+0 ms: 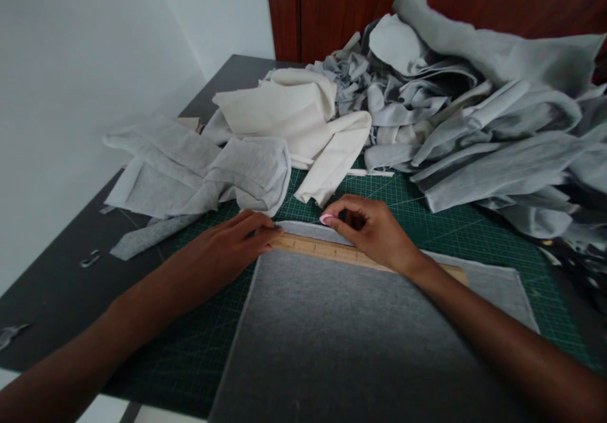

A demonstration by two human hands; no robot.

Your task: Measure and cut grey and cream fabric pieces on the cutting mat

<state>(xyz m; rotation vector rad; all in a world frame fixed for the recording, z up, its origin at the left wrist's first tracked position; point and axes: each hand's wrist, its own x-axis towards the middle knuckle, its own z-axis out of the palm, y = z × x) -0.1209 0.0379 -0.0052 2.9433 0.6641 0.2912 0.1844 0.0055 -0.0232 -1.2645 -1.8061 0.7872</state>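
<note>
A grey fabric panel (351, 334) lies flat on the green cutting mat (208, 347) in front of me. A wooden ruler (327, 250) lies across its far edge. My left hand (232, 246) rests flat, fingers stretched, pressing the ruler's left end. My right hand (374, 230) sits over the ruler's middle with fingers curled in a pinch; a small pink thing (326, 219) shows at the fingertips, too small to name.
Folded grey pieces (199, 170) and cream fabric (303, 126) lie beyond the ruler. A large heap of grey fabric strips (478, 113) fills the back right. Small metal clips (90, 260) lie on the dark table (52, 290) at left. A white wall stands left.
</note>
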